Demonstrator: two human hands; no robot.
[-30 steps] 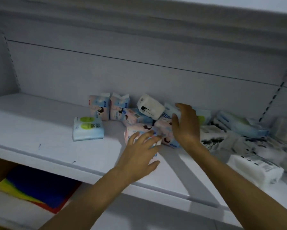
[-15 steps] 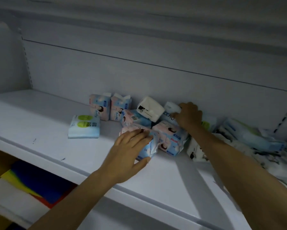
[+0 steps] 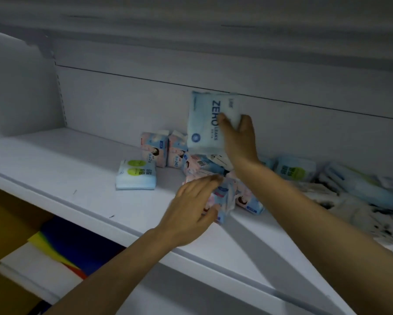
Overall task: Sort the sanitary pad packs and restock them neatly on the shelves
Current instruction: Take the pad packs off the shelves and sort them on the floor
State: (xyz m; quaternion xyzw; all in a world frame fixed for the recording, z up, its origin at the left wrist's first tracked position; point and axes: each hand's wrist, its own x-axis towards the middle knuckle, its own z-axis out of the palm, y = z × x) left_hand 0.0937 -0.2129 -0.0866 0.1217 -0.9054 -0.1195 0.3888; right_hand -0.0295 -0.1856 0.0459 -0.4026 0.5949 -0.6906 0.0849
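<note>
While the right hand (image 3: pixel 238 139) grips the ZERO pack (image 3: pixel 204 123) upright above the pile (image 3: pixel 200 162) by the shelf's (image 3: pixel 77 178) back wall, thumb on its face and fingers round its right edge, the left hand (image 3: pixel 188 212) clasps a pink pack (image 3: pixel 222 198) nearer the front edge, fingers over its top. Packs toward the right end are blurred, and the right wrist hides part of the pile.

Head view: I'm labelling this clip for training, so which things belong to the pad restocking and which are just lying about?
Job: ZERO pack in the right hand; pink-and-blue pack held by the left hand; two upright packs; flat green-dot pack; pack jumble at right; shelf.
Lying about: coloured sheet and white boards below the shelf.
</note>
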